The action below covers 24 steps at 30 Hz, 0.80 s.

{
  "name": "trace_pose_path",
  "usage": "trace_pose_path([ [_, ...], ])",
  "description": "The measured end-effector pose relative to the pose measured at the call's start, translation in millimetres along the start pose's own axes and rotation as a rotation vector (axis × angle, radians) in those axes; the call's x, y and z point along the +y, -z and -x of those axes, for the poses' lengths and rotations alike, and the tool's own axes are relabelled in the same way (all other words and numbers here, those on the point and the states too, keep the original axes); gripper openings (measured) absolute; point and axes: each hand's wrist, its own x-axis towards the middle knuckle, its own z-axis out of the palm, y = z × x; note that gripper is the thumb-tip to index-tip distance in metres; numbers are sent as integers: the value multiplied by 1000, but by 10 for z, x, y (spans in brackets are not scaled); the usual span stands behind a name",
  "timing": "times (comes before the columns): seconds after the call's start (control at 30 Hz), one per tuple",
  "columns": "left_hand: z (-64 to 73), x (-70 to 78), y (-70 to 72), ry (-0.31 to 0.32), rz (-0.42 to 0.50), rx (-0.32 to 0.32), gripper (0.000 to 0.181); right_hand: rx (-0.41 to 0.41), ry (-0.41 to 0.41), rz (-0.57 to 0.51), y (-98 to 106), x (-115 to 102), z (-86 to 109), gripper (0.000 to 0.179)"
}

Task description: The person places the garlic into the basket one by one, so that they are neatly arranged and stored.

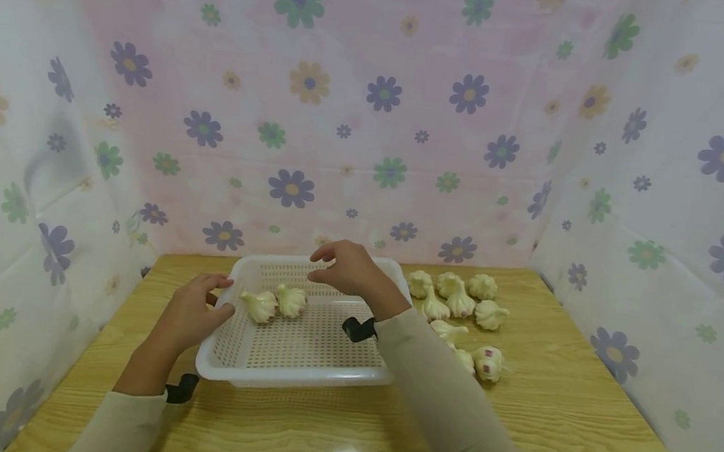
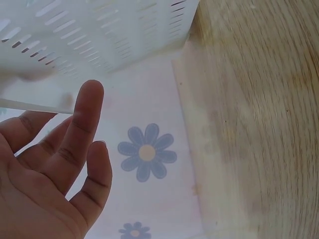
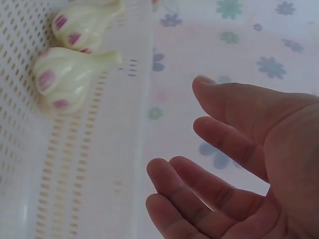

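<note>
A white slotted plastic basket (image 1: 318,375) stands on the table. Two garlic bulbs (image 1: 260,306) lie side by side in its left part; the right wrist view shows the same garlic bulbs (image 3: 65,82), with purple patches. At the basket's left rim is my left hand (image 1: 192,312), its fingers (image 2: 82,124) loosely extended along the outside, near or touching the rim. My right hand (image 1: 348,271) hovers over the back of the basket, fingers (image 3: 214,191) apart and slightly bent, with nothing between them.
Several more garlic bulbs (image 1: 458,297) are grouped on the wooden table (image 1: 552,411) right of the basket; my right forearm partly covers some. Flower-patterned cloth (image 1: 345,111) encloses the back and both sides.
</note>
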Motion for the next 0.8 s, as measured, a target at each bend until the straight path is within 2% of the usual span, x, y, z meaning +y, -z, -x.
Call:
trace_pose_path([
  [0.2,-10,-7,-15,-4,13,-2,55,29,20,-84,268,18,284,34],
  [0.33,-16,-2,-11,5,14,1,55,60,69,-129,416,94,489,33],
  [0.53,-7,-7,-9,13,43,-11,55,132,142,-116,513,315,789,36],
  [0.8,-12,0,-18,30,45,-14,56,254,81,-157,598,556,1212,36],
])
